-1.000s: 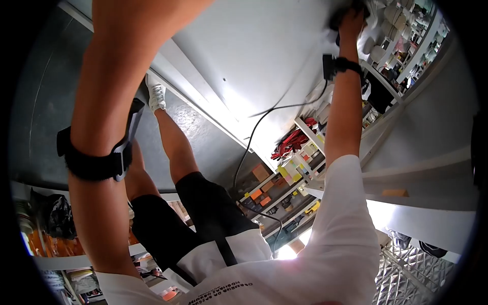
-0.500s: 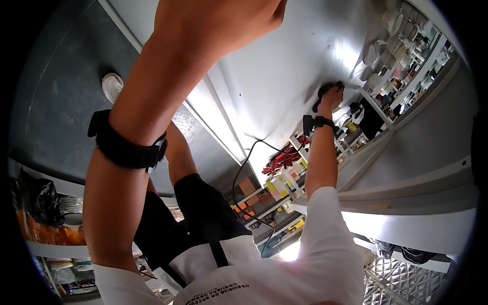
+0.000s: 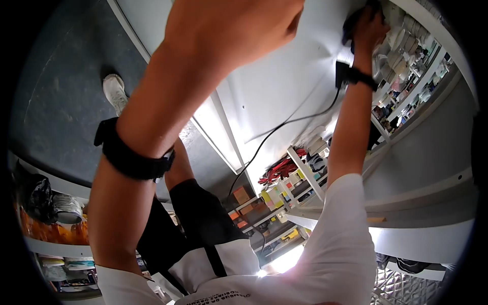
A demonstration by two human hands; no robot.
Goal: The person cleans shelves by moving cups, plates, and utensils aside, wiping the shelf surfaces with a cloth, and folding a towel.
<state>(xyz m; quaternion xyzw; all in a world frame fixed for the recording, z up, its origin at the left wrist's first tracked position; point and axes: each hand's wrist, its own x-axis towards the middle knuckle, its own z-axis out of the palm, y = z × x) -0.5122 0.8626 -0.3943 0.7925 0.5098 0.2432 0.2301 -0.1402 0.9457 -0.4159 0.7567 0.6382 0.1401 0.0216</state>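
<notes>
My left hand (image 3: 244, 28) looms large at the top, its fingers cut off by the frame edge, so what it holds cannot be seen. A black strap (image 3: 134, 155) circles that forearm. At the top right, my right hand (image 3: 371, 33) is closed on a dark object (image 3: 354, 23) against a smooth pale panel (image 3: 284, 76). The object's exact kind is unclear. A black band with a small box (image 3: 343, 75) sits on my right wrist, and a black cable (image 3: 284, 123) hangs from it.
Shelves with crowded small items (image 3: 406, 96) stand at the right. Red items (image 3: 279, 170) and boxes (image 3: 241, 194) lie on lower shelves. A black bag (image 3: 38, 195) is at the left. A white shoe (image 3: 115, 90) rests on the dark floor (image 3: 66, 101).
My right hand with the dark object moved down across the panel, then back up and right. My left arm shifted rightward in the view. The cable swung along with my right wrist.
</notes>
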